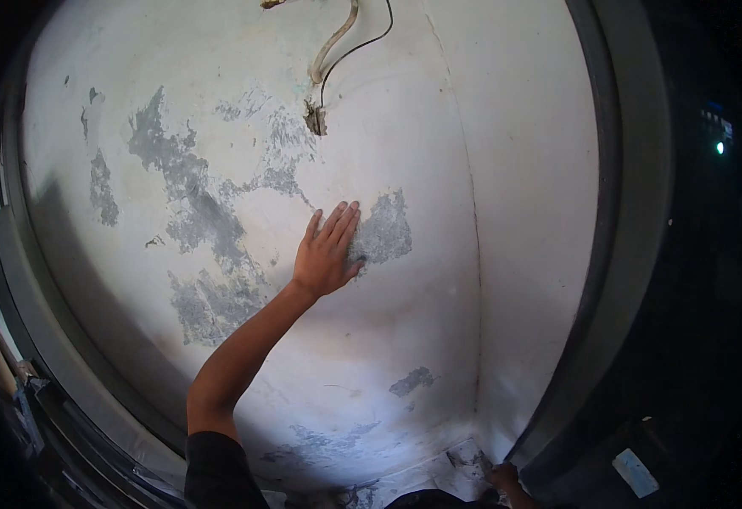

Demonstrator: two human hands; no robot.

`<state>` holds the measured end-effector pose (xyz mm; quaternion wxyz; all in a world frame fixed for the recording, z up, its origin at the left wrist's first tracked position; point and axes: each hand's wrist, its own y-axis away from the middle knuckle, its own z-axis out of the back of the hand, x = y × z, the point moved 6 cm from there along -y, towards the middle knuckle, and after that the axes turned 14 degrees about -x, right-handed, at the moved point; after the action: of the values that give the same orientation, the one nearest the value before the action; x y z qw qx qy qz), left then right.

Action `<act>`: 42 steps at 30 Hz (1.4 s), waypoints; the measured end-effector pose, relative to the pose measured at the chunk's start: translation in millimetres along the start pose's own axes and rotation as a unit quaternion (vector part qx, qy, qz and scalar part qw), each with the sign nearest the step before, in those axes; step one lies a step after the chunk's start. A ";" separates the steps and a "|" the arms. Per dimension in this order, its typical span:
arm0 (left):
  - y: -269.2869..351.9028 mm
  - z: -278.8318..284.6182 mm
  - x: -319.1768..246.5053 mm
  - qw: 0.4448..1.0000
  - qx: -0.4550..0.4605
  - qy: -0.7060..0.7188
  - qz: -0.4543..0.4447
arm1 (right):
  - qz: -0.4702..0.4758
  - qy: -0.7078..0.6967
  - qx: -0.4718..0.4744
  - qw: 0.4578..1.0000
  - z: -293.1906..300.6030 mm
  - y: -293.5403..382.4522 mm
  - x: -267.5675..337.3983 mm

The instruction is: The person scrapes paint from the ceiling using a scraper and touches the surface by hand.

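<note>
My left hand [325, 257] lies flat against a white plastered wall [371, 318], its fingers pointing up and slightly parted. It holds nothing. Its thumb side touches a grey patch of bare plaster [387, 229] where the paint has come off. A bigger peeled patch [199, 203] spreads over the wall left of the hand. Low down at the right, my right hand [504, 476] is small and dark near the foot of the wall. Whether it grips something cannot be made out.
Above my left hand, a pale conduit [332, 43] and a black cable [361, 46] hang by a broken hole [315, 119]. A crack [472, 191] runs down the wall at right. Dark frames edge both sides. A light rectangular block [635, 473] lies at lower right.
</note>
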<state>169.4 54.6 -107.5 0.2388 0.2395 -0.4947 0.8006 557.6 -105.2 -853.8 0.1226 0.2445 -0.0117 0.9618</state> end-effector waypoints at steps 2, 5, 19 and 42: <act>3.4 7.2 0.2 1.000 -0.018 0.010 0.016 | 0.006 -0.008 0.023 1.000 17.6 -1.0 24.3; 11.6 -1.9 -12.0 0.999 0.020 0.029 0.021 | -0.065 0.034 0.003 0.997 27.7 10.0 40.8; -7.6 83.2 173.9 0.971 -0.090 -0.171 0.138 | 0.114 -0.346 -0.075 0.928 181.8 -39.3 210.1; -52.7 106.8 246.0 0.826 -0.415 -0.209 0.319 | 0.444 -0.693 -0.166 0.543 616.3 -27.3 658.3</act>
<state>28.0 14.5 122.9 -0.0621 0.1083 -0.8674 0.4818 292.4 21.8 -0.9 -0.3285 0.7735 -0.3593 0.4058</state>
